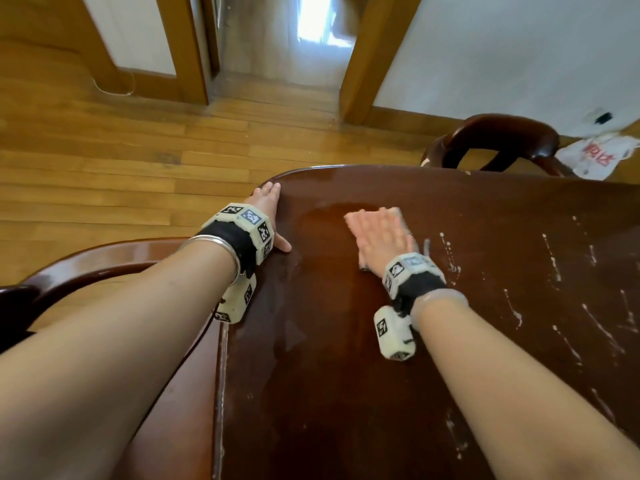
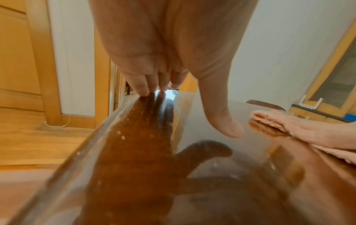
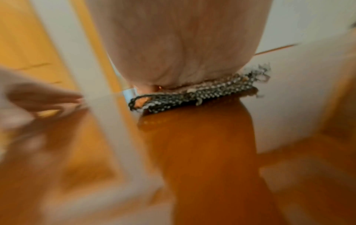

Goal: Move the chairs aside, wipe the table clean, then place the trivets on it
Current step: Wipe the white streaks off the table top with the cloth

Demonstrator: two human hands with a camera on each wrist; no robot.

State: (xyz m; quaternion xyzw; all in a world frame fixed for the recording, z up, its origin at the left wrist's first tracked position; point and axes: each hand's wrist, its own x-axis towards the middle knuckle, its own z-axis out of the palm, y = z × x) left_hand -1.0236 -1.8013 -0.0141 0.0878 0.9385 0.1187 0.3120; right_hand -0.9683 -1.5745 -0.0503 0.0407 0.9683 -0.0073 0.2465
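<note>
The dark glossy table (image 1: 346,341) fills the lower right of the head view. My right hand (image 1: 382,233) lies flat on a pink cloth (image 1: 353,218), pressing it on a wet patch near the table's far left corner; the hand is blurred. The right wrist view shows the cloth (image 3: 192,92) with a dark edge under the palm. My left hand (image 1: 272,216) rests open on the table's left edge, fingers along the rim and thumb on the top. In the left wrist view those fingers (image 2: 142,86) touch the rim, with the cloth (image 2: 269,121) to the right. White smears (image 1: 554,268) streak the table's right part.
One dark wooden chair (image 1: 491,140) stands at the table's far side, right of centre. Another chair (image 1: 104,261) is at the left, under my left forearm. A white plastic bag (image 1: 595,157) lies on the floor by the wall. A doorway (image 1: 287,46) opens ahead over wooden flooring.
</note>
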